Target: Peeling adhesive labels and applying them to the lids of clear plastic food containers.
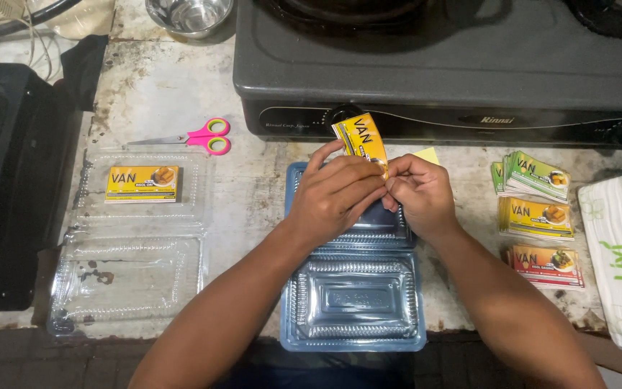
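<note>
Yellow label (361,139) between both hands' fingers (358,175)

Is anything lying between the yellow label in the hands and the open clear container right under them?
Nothing visible does. Both the left hand and right hand hold the yellow label above the open container, whose trays look bare.

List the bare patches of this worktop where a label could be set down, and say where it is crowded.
Bare worktop lies between the pink scissors and the stove, running down between the clear tray and the blue tray. A narrower strip separates the blue tray from the label stacks. It is crowded around both hands and at the right edge.
</note>
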